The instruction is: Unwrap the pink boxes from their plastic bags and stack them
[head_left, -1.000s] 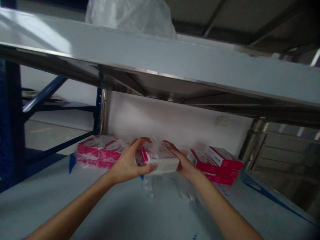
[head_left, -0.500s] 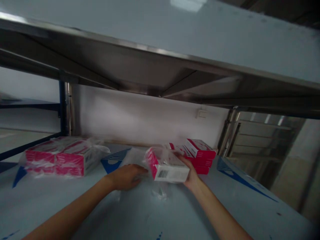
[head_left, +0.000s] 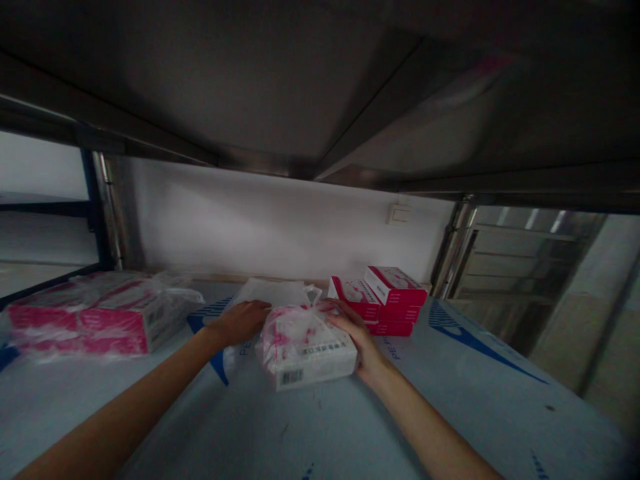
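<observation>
A white and red box in a clear plastic bag (head_left: 307, 353) lies on the shelf in front of me, its barcode end facing me and the bag's gathered neck sticking up at the back. My right hand (head_left: 353, 333) curls over the box's right corner and holds it through the plastic. My left hand (head_left: 243, 322) lies flat just left of the bag, its fingertips at or near the bag's edge. A loose sheet of clear plastic (head_left: 270, 291) sits behind the left hand.
A large bagged pack of red and white boxes (head_left: 85, 323) lies at the left. A stack of unbagged red and white boxes (head_left: 385, 300) stands at the back right. A steel shelf underside (head_left: 250, 87) hangs low overhead. The lower shelf (head_left: 475, 393) has blue-printed film on it.
The plastic now covers the box, with its neck gathered at the top. The box has shifted slightly left. My left hand has moved closer to the bag, and the view has tilted up.
</observation>
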Action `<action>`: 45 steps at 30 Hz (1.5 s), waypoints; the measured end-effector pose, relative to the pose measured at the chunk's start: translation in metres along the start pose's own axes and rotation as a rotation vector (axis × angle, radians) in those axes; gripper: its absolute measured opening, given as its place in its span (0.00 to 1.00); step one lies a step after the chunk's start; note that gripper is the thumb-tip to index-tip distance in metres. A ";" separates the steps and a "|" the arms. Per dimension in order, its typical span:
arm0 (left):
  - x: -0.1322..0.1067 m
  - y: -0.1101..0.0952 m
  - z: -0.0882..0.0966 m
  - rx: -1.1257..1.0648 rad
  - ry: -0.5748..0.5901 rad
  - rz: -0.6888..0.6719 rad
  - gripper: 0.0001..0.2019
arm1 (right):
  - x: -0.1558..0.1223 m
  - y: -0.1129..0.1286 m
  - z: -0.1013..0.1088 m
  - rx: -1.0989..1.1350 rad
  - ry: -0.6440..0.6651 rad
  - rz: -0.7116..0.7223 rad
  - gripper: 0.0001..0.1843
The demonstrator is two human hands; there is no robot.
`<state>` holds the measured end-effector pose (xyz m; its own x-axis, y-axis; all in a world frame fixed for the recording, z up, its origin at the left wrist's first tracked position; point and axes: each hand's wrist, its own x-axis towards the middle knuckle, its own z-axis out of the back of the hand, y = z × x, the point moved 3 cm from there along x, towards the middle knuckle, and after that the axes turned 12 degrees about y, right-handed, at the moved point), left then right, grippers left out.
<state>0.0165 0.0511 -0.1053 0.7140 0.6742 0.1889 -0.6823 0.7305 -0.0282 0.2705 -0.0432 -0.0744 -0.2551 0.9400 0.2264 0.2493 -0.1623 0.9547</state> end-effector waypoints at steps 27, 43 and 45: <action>-0.054 -0.052 0.053 0.031 -0.262 0.116 0.16 | -0.023 -0.014 -0.037 -0.993 0.265 0.096 0.15; -0.065 -0.118 0.059 -0.105 0.021 -0.386 0.08 | -0.040 -0.006 -0.060 -1.177 0.457 0.527 0.11; -0.067 -0.119 0.061 -0.058 -0.020 -0.402 0.07 | -0.041 -0.006 -0.060 -1.167 0.450 0.525 0.13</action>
<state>0.0405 -0.0872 -0.0550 0.9186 0.3313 0.2153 -0.3386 0.9409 -0.0030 0.2228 -0.0988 -0.0782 -0.7125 0.5471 0.4393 -0.4628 -0.8371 0.2918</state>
